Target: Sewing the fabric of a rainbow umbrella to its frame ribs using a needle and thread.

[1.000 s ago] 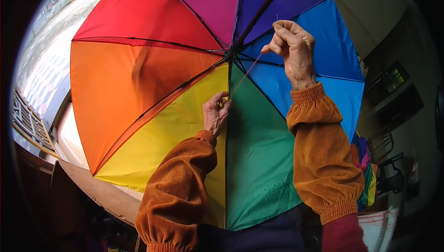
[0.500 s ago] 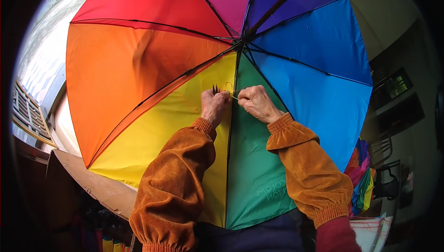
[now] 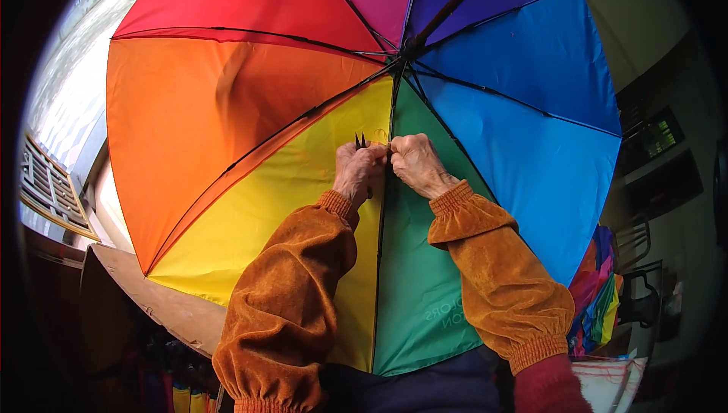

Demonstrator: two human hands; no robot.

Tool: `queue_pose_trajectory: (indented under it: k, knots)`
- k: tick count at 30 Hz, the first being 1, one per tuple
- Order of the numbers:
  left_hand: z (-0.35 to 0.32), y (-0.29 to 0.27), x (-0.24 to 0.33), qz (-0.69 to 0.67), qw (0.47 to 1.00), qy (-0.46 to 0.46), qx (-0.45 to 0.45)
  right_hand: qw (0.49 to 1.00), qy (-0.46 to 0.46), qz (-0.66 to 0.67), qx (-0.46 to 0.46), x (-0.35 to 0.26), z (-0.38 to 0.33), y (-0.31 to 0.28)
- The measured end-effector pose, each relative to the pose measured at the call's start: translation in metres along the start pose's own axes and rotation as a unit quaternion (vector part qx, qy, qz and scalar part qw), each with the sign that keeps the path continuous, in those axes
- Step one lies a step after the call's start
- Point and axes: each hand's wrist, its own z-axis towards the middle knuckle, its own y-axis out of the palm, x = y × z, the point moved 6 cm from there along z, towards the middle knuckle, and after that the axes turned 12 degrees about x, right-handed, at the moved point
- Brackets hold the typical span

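An opened rainbow umbrella (image 3: 425, 284) fills the view, its inner side facing me, with dark ribs meeting at a hub (image 3: 410, 49). At the rib (image 3: 381, 223) between the yellow and green panels, my two hands nearly touch. My left hand (image 3: 356, 170) is closed around small black snips, whose two pointed blades (image 3: 360, 141) stick up past the fingers. My right hand (image 3: 419, 164) is closed in a pinch right at the rib. Fine yellow thread (image 3: 379, 135) loops beside the fingertips; it seems to run into the right-hand pinch, but the fingers hide its end.
The umbrella shaft (image 3: 462, 2) slants up to the upper right. Under the left rim lies a brown board (image 3: 163, 303). More rainbow fabric (image 3: 595, 292) hangs at the right, near a dark chair (image 3: 641, 299). A white bag (image 3: 610, 379) lies at the lower right.
My right hand has come slightly closer to the rib and my left hand. The thin pale strand between them no longer shows. The umbrella has shifted slightly in view.
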Motion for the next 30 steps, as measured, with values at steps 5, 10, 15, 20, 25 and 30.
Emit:
queue_pose_trajectory:
  k: [5, 10, 15, 20, 25, 30]
  knots:
    - [-0.001, 0.0, 0.001, 0.015, 1.0, 0.006, 0.018, 1.0, -0.003, 0.013, 0.027, 0.0, -0.004, 0.002]
    - [-0.006, 0.003, 0.006, 0.017, 0.999, 0.042, 0.01, 0.986, -0.102, 0.083, 0.105, -0.013, 0.001, -0.006]
    - [-0.008, 0.003, 0.009, 0.047, 0.997, 0.063, 0.018, 0.994, -0.096, 0.056, -0.012, -0.011, 0.017, -0.002]
    - [0.001, -0.005, -0.001, 0.032, 0.994, 0.086, 0.055, 0.959, 0.149, 0.215, 0.107, 0.008, 0.049, -0.018]
    - [0.015, -0.011, 0.0, 0.161, 0.955, 0.226, 0.107, 0.85, 0.197, 0.488, 0.036, -0.042, 0.094, -0.067]
    - [0.007, -0.005, 0.009, 0.239, 0.917, 0.296, 0.125, 0.815, 0.117, 0.566, 0.037, -0.075, 0.103, -0.063]
